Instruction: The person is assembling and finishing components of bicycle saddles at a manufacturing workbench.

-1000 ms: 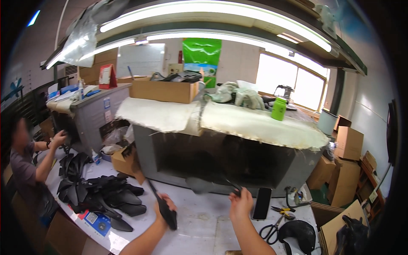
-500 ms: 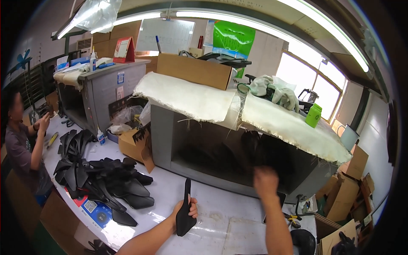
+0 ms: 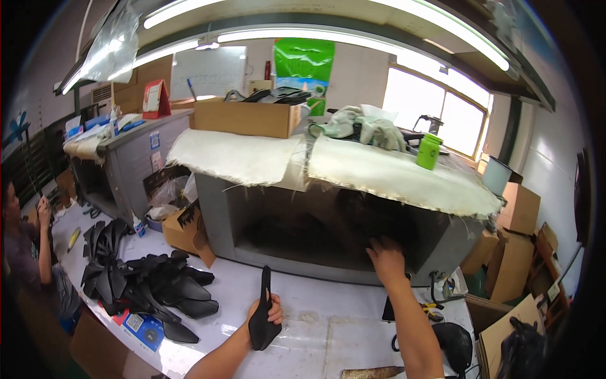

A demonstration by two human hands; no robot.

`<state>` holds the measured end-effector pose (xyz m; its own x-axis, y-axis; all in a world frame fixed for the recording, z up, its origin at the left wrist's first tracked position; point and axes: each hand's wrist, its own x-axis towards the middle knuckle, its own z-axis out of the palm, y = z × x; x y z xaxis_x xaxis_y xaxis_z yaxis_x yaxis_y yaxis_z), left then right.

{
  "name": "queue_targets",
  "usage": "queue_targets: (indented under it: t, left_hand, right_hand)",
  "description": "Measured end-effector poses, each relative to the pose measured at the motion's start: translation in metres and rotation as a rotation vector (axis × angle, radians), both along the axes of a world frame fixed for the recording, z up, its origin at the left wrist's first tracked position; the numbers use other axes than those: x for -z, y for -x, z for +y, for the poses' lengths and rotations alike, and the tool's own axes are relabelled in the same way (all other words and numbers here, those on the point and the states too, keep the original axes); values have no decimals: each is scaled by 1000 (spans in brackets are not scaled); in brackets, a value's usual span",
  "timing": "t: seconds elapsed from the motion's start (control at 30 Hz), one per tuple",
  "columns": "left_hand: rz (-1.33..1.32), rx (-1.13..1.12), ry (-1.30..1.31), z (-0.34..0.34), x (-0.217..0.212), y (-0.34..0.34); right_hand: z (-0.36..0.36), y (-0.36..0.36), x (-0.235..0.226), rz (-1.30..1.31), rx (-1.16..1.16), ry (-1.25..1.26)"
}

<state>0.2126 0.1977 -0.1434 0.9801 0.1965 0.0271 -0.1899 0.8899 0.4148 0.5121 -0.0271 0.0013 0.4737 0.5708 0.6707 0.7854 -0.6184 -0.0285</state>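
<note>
My left hand (image 3: 274,311) is closed around a black moulded part (image 3: 264,331), with a broad lower end and a narrow upright tip, above the white table. My right hand (image 3: 386,258) reaches into the dark opening of a grey box-like cabinet (image 3: 218,234). Its fingers look apart and nothing shows in them, though dark shapes inside the cabinet are hard to make out. To the left lies a heap of similar black parts (image 3: 151,284).
Frayed white cloth (image 3: 391,177) covers the cabinet, bearing a cardboard box (image 3: 243,119), gloves (image 3: 372,129) and a green bottle (image 3: 428,151). Yellow-handled pliers (image 3: 432,311) and a brush-like tool (image 3: 372,372) lie near my right forearm. Another person (image 3: 28,246) sits at far left.
The view has turned a little to the right. My right hand's fingers now reach out at the cabinet's opening, where before they were blurred. My left hand keeps hold of the black part.
</note>
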Motion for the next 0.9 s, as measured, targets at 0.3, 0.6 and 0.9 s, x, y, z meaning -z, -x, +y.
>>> queue_targets:
  t: [0.3, 0.6, 0.9]
  left_hand:
    - [184, -171, -26, 2, -15, 13]
    - [129, -108, -35, -15, -45, 26]
    - [136, 67, -42, -117, -82, 103]
  right_hand:
    - [-78, 273, 15, 244, -528, -21]
    - [-167, 387, 38, 766, -397, 243]
    - [-148, 350, 67, 746, -428, 198]
